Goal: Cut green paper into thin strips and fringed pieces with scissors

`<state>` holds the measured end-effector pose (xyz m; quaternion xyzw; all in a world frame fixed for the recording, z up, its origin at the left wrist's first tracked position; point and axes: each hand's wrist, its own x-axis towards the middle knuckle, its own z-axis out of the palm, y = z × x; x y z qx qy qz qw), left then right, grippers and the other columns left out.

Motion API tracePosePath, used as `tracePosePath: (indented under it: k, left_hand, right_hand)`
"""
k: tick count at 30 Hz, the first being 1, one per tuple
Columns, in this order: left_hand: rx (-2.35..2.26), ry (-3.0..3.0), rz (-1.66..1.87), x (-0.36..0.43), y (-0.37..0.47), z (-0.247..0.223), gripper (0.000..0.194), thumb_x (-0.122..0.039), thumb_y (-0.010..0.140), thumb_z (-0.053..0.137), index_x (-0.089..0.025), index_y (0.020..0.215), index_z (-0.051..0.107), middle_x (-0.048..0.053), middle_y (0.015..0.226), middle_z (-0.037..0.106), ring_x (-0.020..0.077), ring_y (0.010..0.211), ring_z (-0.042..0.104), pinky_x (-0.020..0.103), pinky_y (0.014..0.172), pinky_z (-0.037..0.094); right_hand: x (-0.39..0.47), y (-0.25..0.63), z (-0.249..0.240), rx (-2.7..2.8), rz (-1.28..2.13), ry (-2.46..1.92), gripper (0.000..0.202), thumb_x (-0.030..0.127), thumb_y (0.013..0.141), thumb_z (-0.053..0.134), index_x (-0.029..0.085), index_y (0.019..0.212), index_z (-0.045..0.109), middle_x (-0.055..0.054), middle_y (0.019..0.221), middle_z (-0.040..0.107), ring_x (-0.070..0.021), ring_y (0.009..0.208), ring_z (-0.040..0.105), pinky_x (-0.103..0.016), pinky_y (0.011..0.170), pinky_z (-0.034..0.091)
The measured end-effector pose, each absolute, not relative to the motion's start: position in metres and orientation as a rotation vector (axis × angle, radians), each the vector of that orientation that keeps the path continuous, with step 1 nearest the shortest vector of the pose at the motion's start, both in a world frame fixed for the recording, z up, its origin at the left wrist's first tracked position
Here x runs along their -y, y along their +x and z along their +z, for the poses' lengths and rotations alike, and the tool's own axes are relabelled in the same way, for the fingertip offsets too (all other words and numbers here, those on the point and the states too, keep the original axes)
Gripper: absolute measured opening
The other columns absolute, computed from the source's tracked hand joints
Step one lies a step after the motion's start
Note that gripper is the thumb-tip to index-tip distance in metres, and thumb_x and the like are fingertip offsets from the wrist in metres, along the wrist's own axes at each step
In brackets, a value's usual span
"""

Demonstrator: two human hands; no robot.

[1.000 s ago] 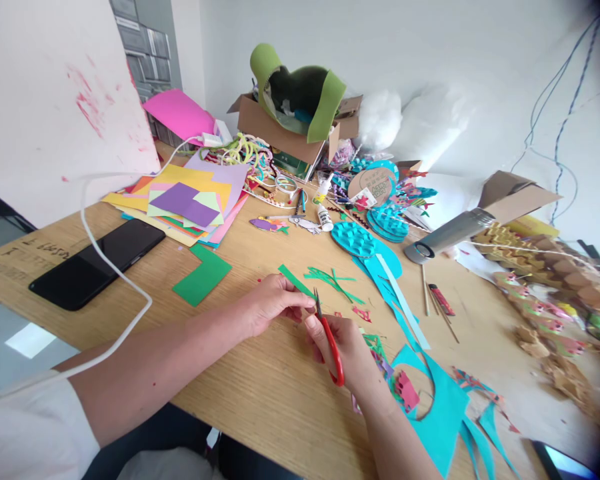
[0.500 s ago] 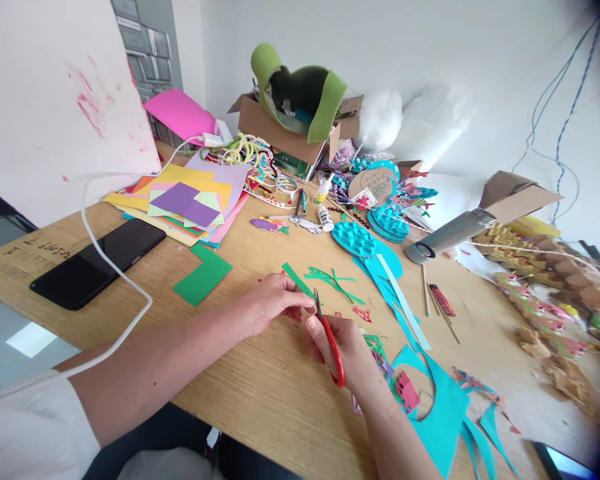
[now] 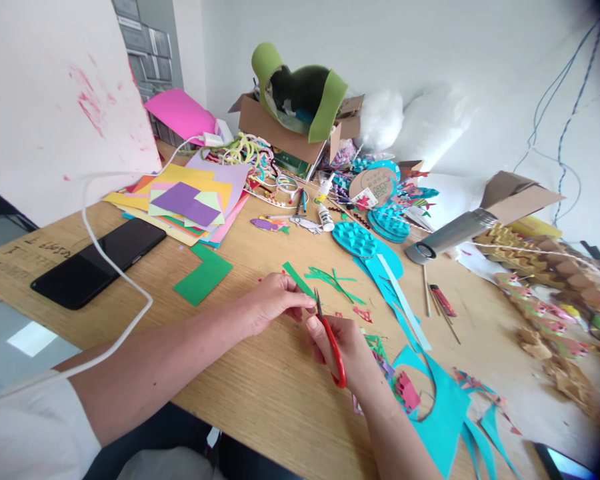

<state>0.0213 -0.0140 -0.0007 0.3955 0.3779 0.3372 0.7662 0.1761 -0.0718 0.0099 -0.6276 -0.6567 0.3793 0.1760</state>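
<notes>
Between the thumb and fingers of my left hand (image 3: 283, 300) is a narrow green paper strip (image 3: 295, 276), its far end pointing up and to the left. My right hand (image 3: 334, 345) grips red-handled scissors (image 3: 335, 353), and their blades stand at the strip's near end, close to my left fingertips. Whether the blades touch the paper I cannot tell. Thin green paper scraps (image 3: 334, 283) lie just beyond the blades. Left of my left hand rests a larger green paper piece (image 3: 203, 275) with a notch cut out.
A black phone (image 3: 99, 262) and stacked coloured paper (image 3: 180, 200) lie at the left, with a white cable (image 3: 125, 273) passing over my left arm. Blue sheet offcuts (image 3: 437, 413) spread at the right, near a metal flask (image 3: 450, 235). Glue bottles (image 3: 325, 218) stand farther back.
</notes>
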Motion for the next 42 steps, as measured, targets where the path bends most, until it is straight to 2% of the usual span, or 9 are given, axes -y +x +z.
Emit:
tracePosePath:
  k: [6, 16, 24, 42]
  left_hand:
    - [-0.824, 0.869, 0.734, 0.014, 0.0214, -0.0026, 0.017, -0.024, 0.057, 0.071, -0.01, 0.064, 0.066, 0.004, 0.064, 0.065, 0.0101, 0.055, 0.054, 0.026, 0.06, 0.043]
    - [-0.821, 0.85, 0.753, 0.0135, 0.0207, -0.0008, 0.013, -0.021, 0.059, 0.07, -0.012, 0.059, 0.061, 0.001, 0.06, 0.061, 0.0083, 0.052, 0.051, 0.026, 0.058, 0.042]
    - [-0.831, 0.906, 0.744, 0.0137, 0.0215, -0.0026, 0.015, -0.023, 0.059, 0.069, -0.013, 0.058, 0.058, 0.001, 0.059, 0.06, 0.0091, 0.054, 0.052, 0.026, 0.06, 0.043]
    - [-0.822, 0.92, 0.762, 0.0131, 0.021, -0.0022, 0.012, -0.023, 0.059, 0.069, -0.013, 0.06, 0.062, 0.0, 0.058, 0.059, 0.0087, 0.053, 0.051, 0.025, 0.058, 0.042]
  right_hand:
    - [0.0723, 0.1753, 0.0095, 1.83, 1.086, -1.793, 0.054, 0.064, 0.081, 0.048, 0.018, 0.055, 0.045, 0.001, 0.047, 0.046, -0.0101, 0.042, 0.039, -0.022, 0.042, 0.023]
    - [0.0726, 0.1758, 0.0079, 1.802, 1.12, -1.777, 0.054, 0.065, 0.081, 0.047, 0.016, 0.057, 0.05, 0.001, 0.045, 0.045, -0.009, 0.039, 0.036, -0.021, 0.039, 0.022]
    - [0.0716, 0.1749, 0.0103, 1.848, 1.075, -1.772, 0.056, 0.065, 0.083, 0.045, 0.015, 0.059, 0.054, -0.001, 0.047, 0.049, -0.0101, 0.041, 0.041, -0.021, 0.041, 0.026]
    - [0.0724, 0.1758, 0.0089, 1.804, 1.146, -1.753, 0.051, 0.061, 0.083, 0.048, 0.018, 0.056, 0.046, 0.0, 0.045, 0.052, -0.0094, 0.039, 0.041, -0.02, 0.039, 0.027]
